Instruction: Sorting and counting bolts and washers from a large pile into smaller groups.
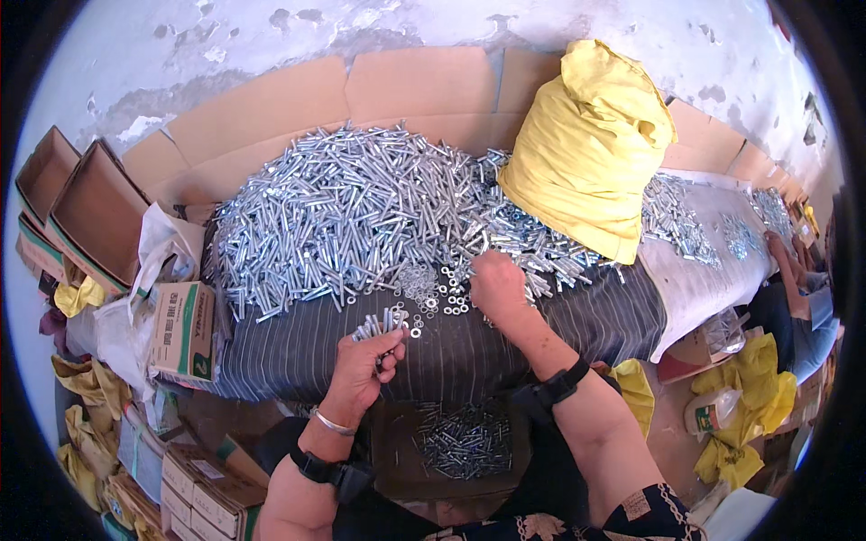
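Observation:
My left hand (365,362) is closed round a bundle of silvery bolts (377,325), their ends sticking up past the fingers, just over the near edge of the striped cloth (280,352). A large heap of similar bolts (334,212) lies beyond it. Between my hands are a small pile of thin rings (417,279) and several flat washers (456,303). At the heap's near right part, my right hand (499,287) has its fingers drawn together; whatever they pinch is hidden. Below, between my legs, a cardboard box (397,482) holds more bolts (465,442).
A full yellow sack (586,149) stands on the heap's right side. Cardboard sheets (419,81) line the wall. Open cartons (99,212) and a closed carton (183,329) flank the left. At far right, another person's arm (789,275) reaches toward smaller metal piles (741,236).

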The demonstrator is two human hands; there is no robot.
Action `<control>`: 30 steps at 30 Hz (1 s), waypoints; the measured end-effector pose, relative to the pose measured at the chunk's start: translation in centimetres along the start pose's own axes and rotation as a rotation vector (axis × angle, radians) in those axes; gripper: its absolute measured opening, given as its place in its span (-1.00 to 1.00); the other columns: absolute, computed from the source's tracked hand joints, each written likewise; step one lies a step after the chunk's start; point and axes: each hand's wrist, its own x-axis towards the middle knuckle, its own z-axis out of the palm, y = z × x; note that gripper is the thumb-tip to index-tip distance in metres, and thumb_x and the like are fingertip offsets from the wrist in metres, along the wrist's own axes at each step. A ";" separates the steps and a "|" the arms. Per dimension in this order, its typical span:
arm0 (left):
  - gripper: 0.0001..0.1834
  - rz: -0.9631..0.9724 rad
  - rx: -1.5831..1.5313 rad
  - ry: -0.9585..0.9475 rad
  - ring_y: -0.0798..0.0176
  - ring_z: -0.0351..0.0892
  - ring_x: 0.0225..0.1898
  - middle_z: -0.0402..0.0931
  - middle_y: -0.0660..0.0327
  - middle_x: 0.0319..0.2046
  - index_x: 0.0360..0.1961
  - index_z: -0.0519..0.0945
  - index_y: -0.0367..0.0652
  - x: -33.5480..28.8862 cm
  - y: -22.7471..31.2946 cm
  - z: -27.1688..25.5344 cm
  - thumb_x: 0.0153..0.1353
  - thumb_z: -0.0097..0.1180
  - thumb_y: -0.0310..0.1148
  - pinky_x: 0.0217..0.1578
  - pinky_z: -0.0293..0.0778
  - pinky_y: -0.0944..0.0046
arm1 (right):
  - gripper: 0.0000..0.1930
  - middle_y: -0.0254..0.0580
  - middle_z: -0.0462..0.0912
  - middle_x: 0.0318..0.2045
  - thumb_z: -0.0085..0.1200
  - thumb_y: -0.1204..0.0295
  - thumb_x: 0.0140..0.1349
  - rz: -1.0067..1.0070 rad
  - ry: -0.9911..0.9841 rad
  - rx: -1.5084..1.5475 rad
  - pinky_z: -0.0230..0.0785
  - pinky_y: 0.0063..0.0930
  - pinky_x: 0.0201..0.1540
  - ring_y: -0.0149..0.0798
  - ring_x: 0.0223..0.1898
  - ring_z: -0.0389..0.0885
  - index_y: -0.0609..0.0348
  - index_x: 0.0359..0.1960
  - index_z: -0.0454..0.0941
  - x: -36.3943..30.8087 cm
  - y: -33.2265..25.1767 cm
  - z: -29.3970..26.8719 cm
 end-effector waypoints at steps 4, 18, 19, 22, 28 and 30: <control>-0.80 -0.012 -0.015 0.001 0.54 0.35 -0.67 0.52 0.22 -0.57 -0.27 0.60 -0.38 0.3 -0.7 -0.3 0.17 0.18 -0.43 -0.76 0.15 0.54 | -0.90 0.00 0.56 -0.44 0.11 0.57 -0.18 -0.007 0.047 0.091 0.47 -0.14 -0.29 0.04 -0.31 0.56 0.24 -0.54 0.50 -0.1 -0.5 -0.1; -0.82 -0.002 -0.027 -0.082 0.51 0.42 -0.62 0.57 0.18 -0.53 -0.23 0.59 -0.33 0.2 -0.9 0.2 0.16 0.15 -0.47 -0.72 0.28 0.50 | -0.93 -0.04 0.57 -0.48 0.15 0.56 -0.14 -0.080 0.063 0.130 0.46 -0.16 -0.34 0.01 -0.38 0.57 0.21 -0.55 0.55 -0.2 0.2 -0.1; -0.82 -0.010 -0.056 -0.080 0.51 0.42 -0.62 0.55 0.20 -0.54 -0.23 0.59 -0.34 0.1 -0.9 0.3 0.16 0.16 -0.47 -0.72 0.27 0.50 | -0.90 -0.03 0.59 -0.47 0.17 0.55 -0.13 -0.046 0.115 0.199 0.45 -0.19 -0.36 -0.01 -0.39 0.58 0.22 -0.50 0.59 -0.1 0.1 -0.1; -0.82 -0.030 -0.064 -0.060 0.50 0.42 -0.63 0.53 0.23 -0.55 -0.24 0.59 -0.35 -0.1 -0.9 0.4 0.14 0.19 -0.48 -0.73 0.25 0.50 | -0.83 -0.17 0.64 -0.48 0.13 0.53 0.05 0.219 -0.090 0.641 0.41 -0.47 -0.38 -0.33 -0.42 0.61 0.20 -0.28 0.64 0.1 -1.5 -1.7; -0.82 -0.003 -0.004 -0.026 0.49 0.39 -0.62 0.50 0.27 -0.56 -0.27 0.59 -0.33 0.1 -1.1 0.8 0.14 0.20 -0.44 -0.71 0.22 0.48 | -0.81 -0.23 0.65 -0.41 0.03 0.60 0.17 0.438 -0.434 1.452 0.39 -0.59 -0.34 -0.44 -0.39 0.59 0.34 -0.20 0.62 -0.8 -3.5 -3.4; -0.83 0.013 0.002 -0.012 0.49 0.40 -0.63 0.50 0.26 -0.57 -0.28 0.60 -0.34 0.3 -1.3 0.6 0.14 0.20 -0.44 -0.72 0.22 0.48 | -0.79 -0.20 0.65 -0.39 -0.02 0.63 0.19 0.441 -0.442 1.472 0.40 -0.59 -0.30 -0.44 -0.36 0.59 0.34 -0.17 0.61 -1.1 -3.8 -3.1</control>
